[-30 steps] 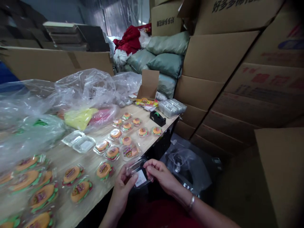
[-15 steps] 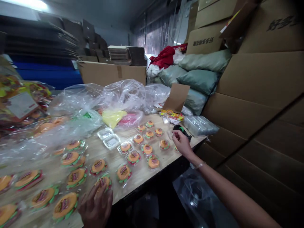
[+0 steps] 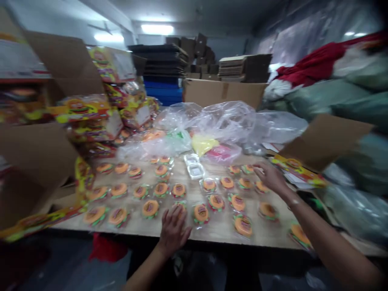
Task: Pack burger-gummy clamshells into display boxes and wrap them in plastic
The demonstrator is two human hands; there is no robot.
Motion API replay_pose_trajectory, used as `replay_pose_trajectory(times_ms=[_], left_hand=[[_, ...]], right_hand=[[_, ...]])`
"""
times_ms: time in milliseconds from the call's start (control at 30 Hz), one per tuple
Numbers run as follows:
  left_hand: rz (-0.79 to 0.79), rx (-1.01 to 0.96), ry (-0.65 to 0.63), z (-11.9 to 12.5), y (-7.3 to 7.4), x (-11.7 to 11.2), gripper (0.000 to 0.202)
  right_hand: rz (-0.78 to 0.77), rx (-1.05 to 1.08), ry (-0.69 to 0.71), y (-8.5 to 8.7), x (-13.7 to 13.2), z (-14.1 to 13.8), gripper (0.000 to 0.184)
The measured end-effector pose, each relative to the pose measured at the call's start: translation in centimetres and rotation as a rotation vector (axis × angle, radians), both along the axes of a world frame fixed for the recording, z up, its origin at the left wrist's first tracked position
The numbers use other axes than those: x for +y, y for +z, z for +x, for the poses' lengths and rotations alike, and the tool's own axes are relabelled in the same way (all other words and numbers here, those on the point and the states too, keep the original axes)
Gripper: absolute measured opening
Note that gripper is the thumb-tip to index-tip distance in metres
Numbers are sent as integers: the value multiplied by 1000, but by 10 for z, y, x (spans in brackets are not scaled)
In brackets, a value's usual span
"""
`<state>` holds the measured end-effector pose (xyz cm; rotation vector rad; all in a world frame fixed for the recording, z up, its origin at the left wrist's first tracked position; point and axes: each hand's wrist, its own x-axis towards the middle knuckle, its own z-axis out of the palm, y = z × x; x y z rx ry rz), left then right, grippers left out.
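Observation:
My left hand [image 3: 174, 228] lies at the table's front, fingers stretched over a packed burger [image 3: 180, 207] and partly covering it. My right hand [image 3: 271, 176] reaches to the back right of the rows. Its fingers are drawn together just beside another packed burger [image 3: 247, 169]; blur hides anything held in them. Several orange-topped burgers in clear plastic packs, such as this one [image 3: 201, 213], stand in loose rows on the wooden table [image 3: 184, 236]. An open clear plastic clamshell [image 3: 195, 169] sits behind the middle rows.
Clear bags [image 3: 230, 121] with yellow, pink, green and orange contents line the table's back. An open carton [image 3: 33, 161] stands left, near stacked display boxes [image 3: 93, 117]. At right are an open printed box [image 3: 303, 165], clear plastic packaging [image 3: 357, 206] and large sacks [image 3: 327, 97].
The view has swung left, bringing the left-hand cartons into sight. My right hand has moved left, away from the black object at the right edge. My left hand stays on its burger.

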<state>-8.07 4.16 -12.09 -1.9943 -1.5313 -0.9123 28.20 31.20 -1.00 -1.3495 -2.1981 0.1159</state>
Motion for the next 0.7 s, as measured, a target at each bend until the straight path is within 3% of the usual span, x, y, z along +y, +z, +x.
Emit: replay_pose_trajectory(times_ms=[133,267,400,567,700], left_hand=[[-14,-17,13,6,6,-3,38],[-55,-1,13,10,5,-6,42],[-93,-7,42,11,-5,-7,46],[-144,-13,65,11,-19,-6,49],[-137,-44,85,13,-19,-6,46]], right_hand=[[261,26,323,-27,-63,-38,22],[423,109,446,-52,-135,-65,19],[530,258,561,-90,-194,-85,19],[465,357,749,-136,-224,-111,24],[382,407,743,-147,-227,-125,26]])
